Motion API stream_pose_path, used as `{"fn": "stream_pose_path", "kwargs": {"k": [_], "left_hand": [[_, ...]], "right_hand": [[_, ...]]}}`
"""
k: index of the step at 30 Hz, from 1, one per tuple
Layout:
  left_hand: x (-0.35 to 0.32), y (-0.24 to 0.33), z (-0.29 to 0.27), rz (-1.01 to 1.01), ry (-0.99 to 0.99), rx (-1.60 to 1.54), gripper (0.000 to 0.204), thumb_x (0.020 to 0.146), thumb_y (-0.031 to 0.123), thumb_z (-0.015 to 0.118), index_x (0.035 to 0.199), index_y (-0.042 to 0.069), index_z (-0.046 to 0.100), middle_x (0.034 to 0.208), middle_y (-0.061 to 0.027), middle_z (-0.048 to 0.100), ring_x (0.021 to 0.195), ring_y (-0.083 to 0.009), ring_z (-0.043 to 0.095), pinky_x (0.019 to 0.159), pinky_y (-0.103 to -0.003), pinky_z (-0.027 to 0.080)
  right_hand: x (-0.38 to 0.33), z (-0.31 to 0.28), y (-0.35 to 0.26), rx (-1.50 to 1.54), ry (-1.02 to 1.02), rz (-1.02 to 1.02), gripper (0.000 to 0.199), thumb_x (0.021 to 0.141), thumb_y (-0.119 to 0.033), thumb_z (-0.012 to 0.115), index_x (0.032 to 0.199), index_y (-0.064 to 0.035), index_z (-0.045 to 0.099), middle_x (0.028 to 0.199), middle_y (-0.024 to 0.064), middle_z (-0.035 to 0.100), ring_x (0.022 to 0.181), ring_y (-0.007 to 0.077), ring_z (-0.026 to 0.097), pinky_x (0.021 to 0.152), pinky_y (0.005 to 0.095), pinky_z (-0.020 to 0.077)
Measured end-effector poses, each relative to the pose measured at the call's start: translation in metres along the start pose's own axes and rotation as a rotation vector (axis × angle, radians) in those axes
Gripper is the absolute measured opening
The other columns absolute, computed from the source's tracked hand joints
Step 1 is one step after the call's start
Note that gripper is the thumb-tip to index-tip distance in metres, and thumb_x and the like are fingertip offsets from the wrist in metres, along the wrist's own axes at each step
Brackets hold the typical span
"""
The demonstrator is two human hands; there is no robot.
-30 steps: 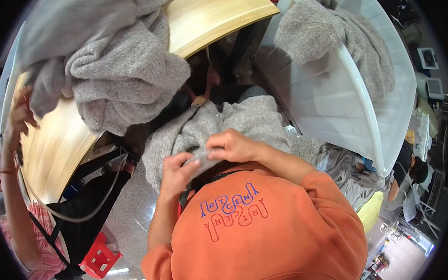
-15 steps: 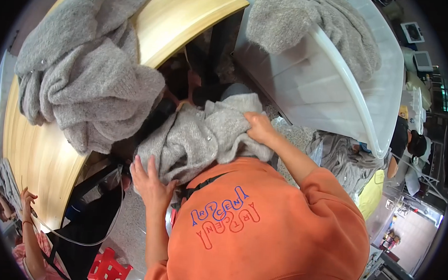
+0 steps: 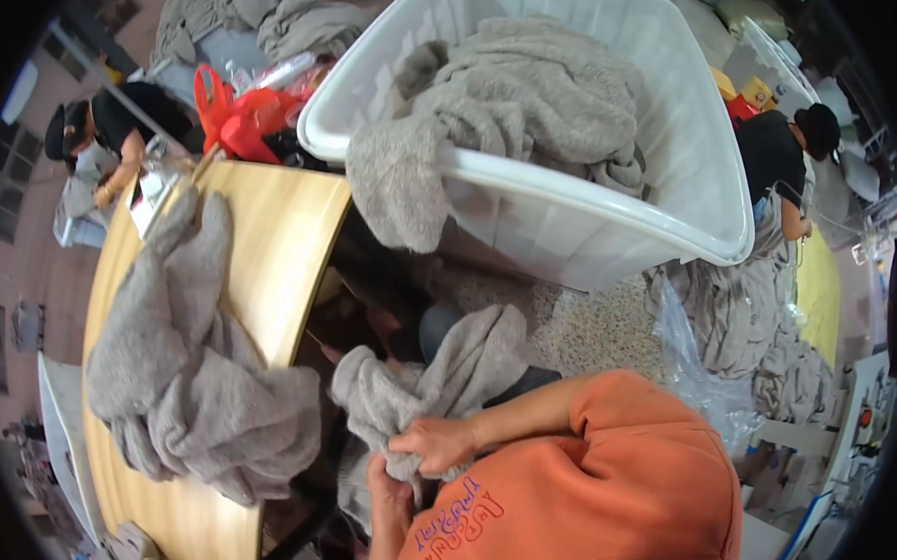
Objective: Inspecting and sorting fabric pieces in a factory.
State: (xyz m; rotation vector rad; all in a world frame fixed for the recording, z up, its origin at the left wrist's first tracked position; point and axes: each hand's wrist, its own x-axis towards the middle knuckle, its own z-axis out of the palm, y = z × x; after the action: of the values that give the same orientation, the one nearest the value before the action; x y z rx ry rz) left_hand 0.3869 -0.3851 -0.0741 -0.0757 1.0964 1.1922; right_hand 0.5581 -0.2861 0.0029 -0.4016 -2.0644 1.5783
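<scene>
Across my lap lies a rumpled grey knit garment, its upper part bunched into soft folds. My right hand is closed on its fabric, the forearm coming across from the right. Just below, close beside it, my left hand pinches the same garment, its fingers partly hidden in the cloth. A second grey knit garment lies heaped on the wooden table to my left, untouched by either hand.
Ahead stands a large white plastic bin holding grey knitwear, one piece hanging over its near rim. A red plastic bag sits beyond the table. Clear plastic sheeting and more grey knits lie at right. Two people work farther off.
My view has swung so the bin shows more fully. Both hands have come together: the left, earlier spread flat on the garment, now pinches it, and the right has moved in beside it.
</scene>
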Motion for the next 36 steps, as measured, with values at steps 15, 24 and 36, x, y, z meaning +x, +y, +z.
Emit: {"fn": "stream_pose_path", "kwargs": {"k": [15,24,36], "left_hand": [[-0.083,0.143,0.577,1.537,-0.779,0.925,0.064,0.069,0.011,0.064,0.121,-0.009,0.034,0.12,-0.0236,0.043,0.115,-0.0331,0.04,0.095,-0.036,0.033],[-0.038,0.097,0.439,1.206,-0.608,1.773,0.045,0.066,0.011,0.068,0.107,0.001,0.053,0.117,-0.0224,0.047,0.101,-0.0362,0.051,0.083,-0.036,0.044],[-0.073,0.277,0.123,1.414,0.962,2.026,0.066,0.061,0.018,0.07,0.119,0.005,0.042,0.128,-0.0211,0.034,0.118,-0.0381,0.032,0.095,-0.045,0.029]], "right_hand": [[-0.057,-0.075,-0.064,-0.004,-0.013,0.036,0.019,0.07,-0.011,0.057,0.085,-0.0022,0.05,0.081,0.0129,0.054,0.078,0.0301,0.053,0.066,0.0376,0.042],[-0.101,-0.101,-0.019,-0.341,-0.12,0.209,0.018,0.073,-0.017,0.053,0.082,-0.0013,0.052,0.081,0.0177,0.057,0.078,0.0358,0.056,0.068,0.044,0.0435],[-0.042,-0.002,-0.039,-0.376,-0.353,0.261,0.021,0.076,-0.022,0.053,0.08,-0.001,0.053,0.085,0.0186,0.057,0.078,0.0345,0.057,0.066,0.0435,0.0443]]}}
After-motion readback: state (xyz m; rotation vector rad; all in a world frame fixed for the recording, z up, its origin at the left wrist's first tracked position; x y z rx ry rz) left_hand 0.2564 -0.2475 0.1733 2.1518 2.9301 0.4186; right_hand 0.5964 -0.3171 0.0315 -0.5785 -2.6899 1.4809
